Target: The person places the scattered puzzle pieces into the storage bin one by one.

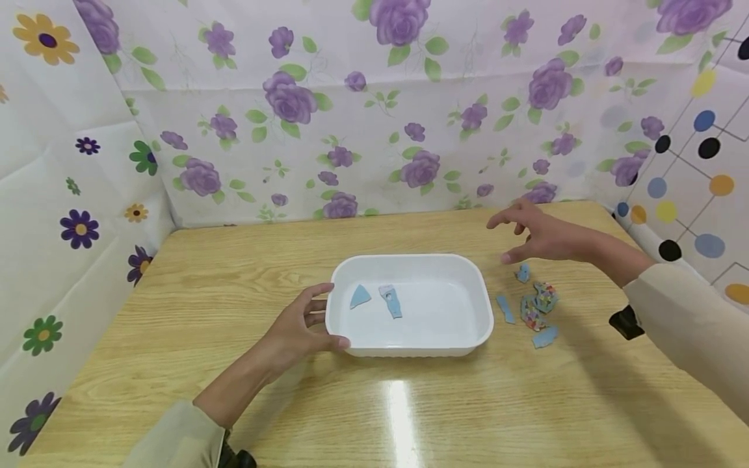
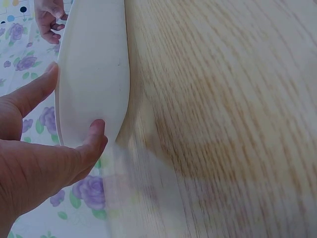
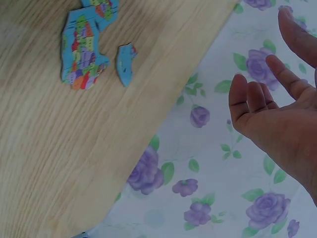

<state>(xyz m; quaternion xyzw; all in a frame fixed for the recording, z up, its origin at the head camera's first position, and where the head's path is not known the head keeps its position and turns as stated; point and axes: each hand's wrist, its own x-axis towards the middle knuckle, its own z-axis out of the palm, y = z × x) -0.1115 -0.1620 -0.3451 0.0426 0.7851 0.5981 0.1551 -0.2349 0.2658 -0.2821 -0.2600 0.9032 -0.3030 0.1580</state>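
Observation:
A white plastic tub [image 1: 409, 335] stands on the table, and my left hand [image 1: 295, 325] grips its left end. In the left wrist view the thumb and fingers of the left hand [image 2: 44, 158] press on the tub's rim and outer wall [image 2: 91, 69]. Inside the tub lie a light-blue triangular piece [image 1: 360, 296] and a longer blue piece [image 1: 391, 301]. My right hand [image 1: 541, 231] hovers with spread, bent fingers, holding nothing. Below it is a small blue piece [image 1: 523, 273]. Nearby lie colourfully printed flat pieces [image 1: 533, 312], like puzzle pieces, seen closer as a printed piece [image 3: 81, 49].
Two more blue pieces, a narrow one [image 1: 506, 309] and a wider one [image 1: 545, 337], lie right of the tub. A wooden table [image 1: 234, 260] carries everything. Flowered sheets [image 1: 351, 130] hang behind it, and a dotted sheet [image 1: 690, 188] is at the right.

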